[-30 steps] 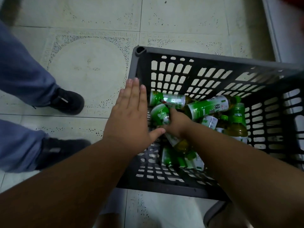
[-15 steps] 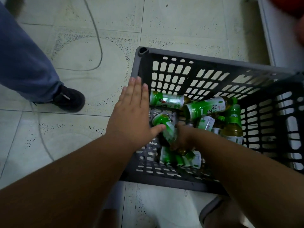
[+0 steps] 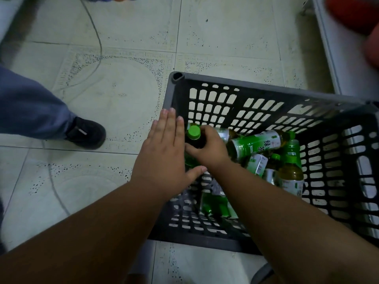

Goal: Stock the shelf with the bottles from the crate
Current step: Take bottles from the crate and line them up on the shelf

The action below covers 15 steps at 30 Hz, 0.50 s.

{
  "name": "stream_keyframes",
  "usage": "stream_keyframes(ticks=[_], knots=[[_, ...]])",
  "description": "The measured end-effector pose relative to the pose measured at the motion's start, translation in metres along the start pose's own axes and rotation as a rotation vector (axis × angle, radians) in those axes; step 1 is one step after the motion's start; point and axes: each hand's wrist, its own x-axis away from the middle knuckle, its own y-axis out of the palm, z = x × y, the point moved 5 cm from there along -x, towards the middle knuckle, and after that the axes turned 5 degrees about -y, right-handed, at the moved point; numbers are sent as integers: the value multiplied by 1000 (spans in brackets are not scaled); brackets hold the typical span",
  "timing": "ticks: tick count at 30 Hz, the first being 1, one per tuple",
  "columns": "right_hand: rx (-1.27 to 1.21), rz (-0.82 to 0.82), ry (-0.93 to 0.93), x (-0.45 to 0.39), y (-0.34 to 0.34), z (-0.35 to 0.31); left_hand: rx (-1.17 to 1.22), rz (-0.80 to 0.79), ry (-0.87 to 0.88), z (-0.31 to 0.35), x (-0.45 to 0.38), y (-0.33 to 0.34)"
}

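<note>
A dark slatted plastic crate [image 3: 256, 87] stands on the tiled floor and holds several green-labelled tea bottles [image 3: 257, 143]. My right hand [image 3: 207, 147] grips one green-capped bottle [image 3: 194, 133] by its neck, upright at the crate's left side. My left hand [image 3: 164, 156] lies flat with straight fingers over the crate's left wall, its thumb near the bottle's body. More bottles lie and stand toward the crate's right side [image 3: 291, 173].
Another person's leg in blue trousers and a black shoe [image 3: 86, 132] stand on the floor to the left. A thin cable [image 3: 98, 48] runs across the tiles. A white shelf base [image 3: 336, 58] sits at the upper right.
My right hand has lifted a bottle from lying among the others to upright, cap up, at the crate's left side. My left hand stayed flat on the crate wall. The other person's near foot left view.
</note>
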Motion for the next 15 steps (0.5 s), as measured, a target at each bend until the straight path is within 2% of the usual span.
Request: stream_keyframes(ticks=[4, 7, 12, 15], knots=[[-24, -129, 4, -7, 20, 2, 0, -14, -2, 0, 0, 1], [-106, -60, 45, -6, 14, 3, -9, -32, -9, 0, 1, 1], [-142, 52, 37, 18, -37, -13, -25, -95, -4, 0, 2, -3], [-161, 110, -23, 43, -82, -40, 87, -129, -21, 6, 10, -16]])
